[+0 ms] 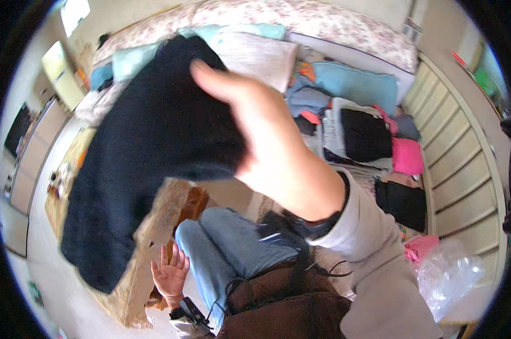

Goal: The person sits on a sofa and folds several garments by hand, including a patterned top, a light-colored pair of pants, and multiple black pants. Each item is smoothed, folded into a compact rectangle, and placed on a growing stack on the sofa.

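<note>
A folded dark cloth, perhaps a garment [145, 140], is held up close to the camera by my right hand [255, 123]. The thumb lies over its near face, and the other fingers are hidden behind the fabric. One end of the cloth droops towards the lower left. My left hand [171, 273] is low beside my knees, palm up, fingers apart, with nothing in it. Farther right, a black folded garment [365, 135] lies on top of a stack of light folded clothes [332, 127].
A wooden table [124, 292] stands at the left. On the couch are a blue pillow [353, 87], a pink cloth item [408, 156], another black folded garment [401, 207] and a clear plastic bag [450, 279]. A slatted side rail [463, 169] bounds the right.
</note>
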A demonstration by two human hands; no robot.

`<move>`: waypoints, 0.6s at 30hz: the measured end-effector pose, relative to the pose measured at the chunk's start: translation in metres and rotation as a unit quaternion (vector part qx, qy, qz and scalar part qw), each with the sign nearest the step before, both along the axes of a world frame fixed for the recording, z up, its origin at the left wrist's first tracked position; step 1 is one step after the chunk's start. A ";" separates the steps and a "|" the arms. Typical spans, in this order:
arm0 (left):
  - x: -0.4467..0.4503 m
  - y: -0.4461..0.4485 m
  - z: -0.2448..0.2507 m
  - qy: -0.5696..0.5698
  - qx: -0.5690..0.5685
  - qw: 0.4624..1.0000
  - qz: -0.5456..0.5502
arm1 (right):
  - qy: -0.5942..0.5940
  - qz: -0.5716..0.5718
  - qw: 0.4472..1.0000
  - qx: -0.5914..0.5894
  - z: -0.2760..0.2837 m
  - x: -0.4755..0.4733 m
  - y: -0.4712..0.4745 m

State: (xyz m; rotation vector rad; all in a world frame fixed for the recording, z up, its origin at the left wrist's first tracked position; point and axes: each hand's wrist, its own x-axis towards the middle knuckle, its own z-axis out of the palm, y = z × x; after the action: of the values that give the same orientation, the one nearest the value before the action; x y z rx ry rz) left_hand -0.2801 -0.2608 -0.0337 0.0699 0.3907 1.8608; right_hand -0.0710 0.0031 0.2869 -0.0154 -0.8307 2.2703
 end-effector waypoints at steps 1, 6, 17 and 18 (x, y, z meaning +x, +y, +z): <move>-0.004 -0.009 -0.003 0.031 0.022 0.999 0.028 | 0.018 0.044 0.999 0.017 -0.024 0.005 0.004; -0.007 -0.047 -0.024 -0.503 0.156 0.842 0.113 | -0.263 0.021 0.963 -0.049 -0.189 0.053 0.032; 0.011 -0.054 -0.088 -0.256 -0.110 0.952 0.124 | -0.450 -0.202 0.616 0.614 -0.285 0.056 0.000; 0.006 -0.049 -0.091 -0.256 -0.168 0.945 0.112 | -0.376 -0.096 0.679 0.623 -0.278 0.038 -0.013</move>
State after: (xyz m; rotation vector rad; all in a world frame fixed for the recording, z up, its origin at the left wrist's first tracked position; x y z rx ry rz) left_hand -0.2740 -0.3096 -0.1252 -0.7026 0.3526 1.9228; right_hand -0.0326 -0.0096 0.0089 -0.4020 -2.4998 1.0011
